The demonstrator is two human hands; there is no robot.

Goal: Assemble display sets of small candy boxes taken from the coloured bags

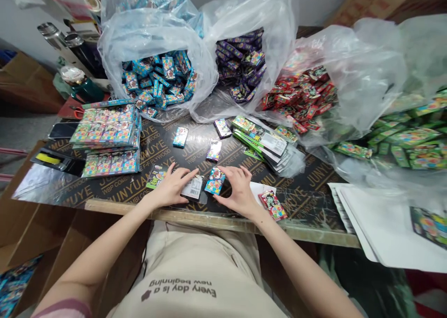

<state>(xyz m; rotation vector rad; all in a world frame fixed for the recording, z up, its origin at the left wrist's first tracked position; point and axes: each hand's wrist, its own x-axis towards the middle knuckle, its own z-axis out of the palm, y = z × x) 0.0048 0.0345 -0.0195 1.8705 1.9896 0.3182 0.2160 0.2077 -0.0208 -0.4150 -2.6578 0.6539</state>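
Note:
My left hand (174,186) lies over a flat printed plastic bag (193,190) with a white barcode panel, its thumb and fingers pinning it to the table. A green printed corner of the bag shows left of the hand. Between thumb and fingertips, my right hand (240,188) grips a small blue box (215,180) right beside the bag. Just beyond lie a purple-edged box (213,149), a dark purple box (222,128) and another blue box (180,137). Near my right wrist, a red box (272,205) rests partly on white paper.
Clear sacks hold blue boxes (157,83), purple boxes (240,59), red boxes (307,97) and green boxes (412,136). Filled packs (106,136) are stacked at left, near a tape dispenser (52,159). Flat printed bags (268,145) lie fanned at right. The table's wooden edge (223,222) is close.

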